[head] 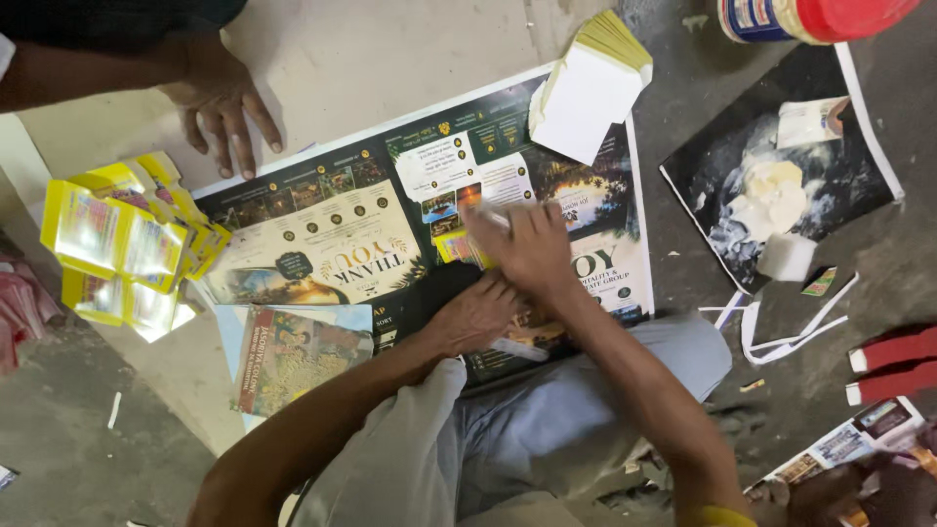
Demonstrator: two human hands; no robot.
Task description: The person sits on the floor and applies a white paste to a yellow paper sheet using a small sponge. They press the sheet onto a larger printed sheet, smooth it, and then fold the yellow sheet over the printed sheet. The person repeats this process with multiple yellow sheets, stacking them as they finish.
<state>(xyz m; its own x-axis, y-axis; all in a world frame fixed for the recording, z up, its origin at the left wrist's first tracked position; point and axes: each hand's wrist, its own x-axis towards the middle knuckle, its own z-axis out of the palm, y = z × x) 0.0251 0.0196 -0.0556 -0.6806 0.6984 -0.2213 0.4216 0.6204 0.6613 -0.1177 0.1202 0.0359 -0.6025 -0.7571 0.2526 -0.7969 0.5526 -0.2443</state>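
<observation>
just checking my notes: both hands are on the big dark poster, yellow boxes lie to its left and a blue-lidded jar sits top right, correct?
Not quite: the jar has a red lid, not blue, as the head view shows. The rest holds: the left hand and right hand are on the poster, with the yellow boxes to its left.

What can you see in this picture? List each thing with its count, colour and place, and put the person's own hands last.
Poster sheet: one, dark with pictures, floor centre.
Folded cartons: a cluster, yellow, left.
Card stack: one, white with yellow edges, on the poster's top.
Booklet: one, multicoloured, lower left.
Dark sheet with white paste: one, right.
Jar: one, red lid, top right.
Paper strips: several, white, right.
Another person's hand: one, top left.
Left hand: pressing on the poster.
Right hand: blurred, over the poster.
</observation>
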